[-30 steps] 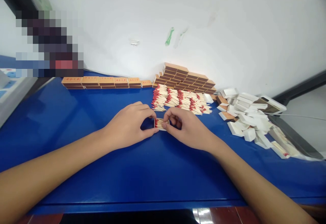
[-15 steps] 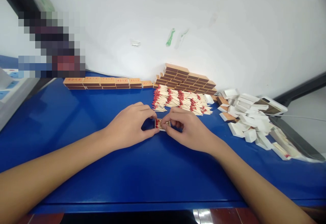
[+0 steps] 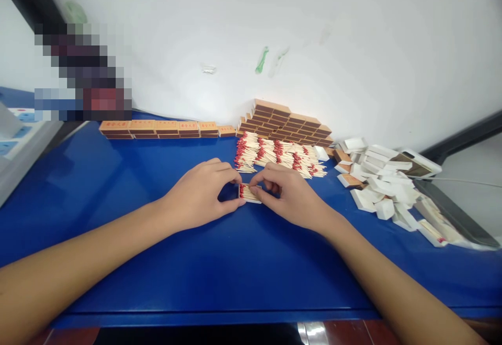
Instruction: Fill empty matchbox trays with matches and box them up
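Note:
A small white matchbox tray (image 3: 251,202) lies on the blue table, filled with red-headed matches (image 3: 248,193). My left hand (image 3: 206,188) grips the tray's left end, thumb at the near corner and index finger at the far one. Over the tray's right part, my right hand (image 3: 288,194) is closed, its thumb and index fingertips pinched at the matches. The fingers partly hide the tray's right end. Just beyond both hands sits a large pile of loose matches (image 3: 288,152), spread in overlapping rows.
Closed matchboxes are stacked in a stepped wall (image 3: 282,120) against the white wall. A lower row of matchboxes (image 3: 157,128) runs leftward. On the right, white trays (image 3: 386,172) lie heaped beside a phone (image 3: 421,163) and a dark tray (image 3: 458,211).
My right fingertips have shifted slightly up and right within the tray, showing more of the matches. My left hand keeps its hold on the tray.

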`<state>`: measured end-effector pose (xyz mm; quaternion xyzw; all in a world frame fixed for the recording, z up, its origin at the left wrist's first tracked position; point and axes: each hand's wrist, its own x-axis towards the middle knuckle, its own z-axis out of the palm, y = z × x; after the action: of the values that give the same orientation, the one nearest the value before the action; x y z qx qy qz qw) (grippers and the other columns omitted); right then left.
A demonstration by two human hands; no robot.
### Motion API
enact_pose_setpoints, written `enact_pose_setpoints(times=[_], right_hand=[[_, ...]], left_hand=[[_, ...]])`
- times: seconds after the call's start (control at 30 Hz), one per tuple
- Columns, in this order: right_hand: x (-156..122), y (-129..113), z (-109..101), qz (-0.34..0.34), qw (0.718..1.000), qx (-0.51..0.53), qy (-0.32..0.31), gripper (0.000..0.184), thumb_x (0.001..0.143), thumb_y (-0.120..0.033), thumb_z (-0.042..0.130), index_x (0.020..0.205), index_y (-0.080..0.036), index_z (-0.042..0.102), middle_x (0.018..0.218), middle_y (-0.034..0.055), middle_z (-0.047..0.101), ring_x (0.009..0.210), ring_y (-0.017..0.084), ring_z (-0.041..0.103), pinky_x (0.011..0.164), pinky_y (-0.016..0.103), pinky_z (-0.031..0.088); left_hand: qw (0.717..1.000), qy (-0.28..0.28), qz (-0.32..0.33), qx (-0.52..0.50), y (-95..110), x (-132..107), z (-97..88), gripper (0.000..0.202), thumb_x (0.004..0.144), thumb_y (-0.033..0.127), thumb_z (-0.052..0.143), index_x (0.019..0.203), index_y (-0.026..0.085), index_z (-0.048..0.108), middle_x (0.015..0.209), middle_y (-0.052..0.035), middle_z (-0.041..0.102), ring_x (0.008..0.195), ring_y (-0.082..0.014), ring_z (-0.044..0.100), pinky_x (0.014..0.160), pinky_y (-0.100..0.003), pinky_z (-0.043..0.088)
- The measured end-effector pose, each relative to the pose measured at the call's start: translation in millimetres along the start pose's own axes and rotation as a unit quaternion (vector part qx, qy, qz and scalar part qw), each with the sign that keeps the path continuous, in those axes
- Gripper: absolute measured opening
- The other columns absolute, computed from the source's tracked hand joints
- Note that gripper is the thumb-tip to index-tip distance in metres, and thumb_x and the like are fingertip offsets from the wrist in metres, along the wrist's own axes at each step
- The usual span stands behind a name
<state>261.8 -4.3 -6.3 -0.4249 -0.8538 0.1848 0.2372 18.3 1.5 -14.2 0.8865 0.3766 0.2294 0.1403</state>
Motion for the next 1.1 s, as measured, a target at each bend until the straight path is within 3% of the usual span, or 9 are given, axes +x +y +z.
enact_pose_setpoints(times=[0.7, 1.1], right_hand=[[1.9, 9.4, -0.1, -0.019, 0.999, -0.036, 0.013, 0.008, 0.104, -0.021, 0.065, 0.102, -0.022, 0.073, 0.085, 0.0013, 0.056, 0.076, 0.017, 0.055, 0.071, 0.031, 0.043], [3.2, 6.2, 2.5, 0.026, 1.0, 0.001, 0.015, 0.003, 0.1, -0.023, 0.068, 0.099, -0.022, 0.071, 0.078, -0.0007, 0.056, 0.072, 0.017, 0.053, 0.067, 0.032, 0.042]], left_hand=[[1.0, -0.007, 0.002, 0.008, -0.6, -0.5, 0.6, 0.025, 0.096, 0.043, 0.076, 0.108, 0.021, 0.072, 0.111, -0.0052, 0.076, 0.106, -0.0266, 0.066, 0.095, -0.042, 0.053], [1.0, -0.01, 0.011, 0.012, -1.8, -1.0, 1.1, 0.028, 0.097, 0.043, 0.075, 0.113, 0.02, 0.073, 0.111, -0.0068, 0.074, 0.107, -0.0281, 0.065, 0.097, -0.045, 0.053]])
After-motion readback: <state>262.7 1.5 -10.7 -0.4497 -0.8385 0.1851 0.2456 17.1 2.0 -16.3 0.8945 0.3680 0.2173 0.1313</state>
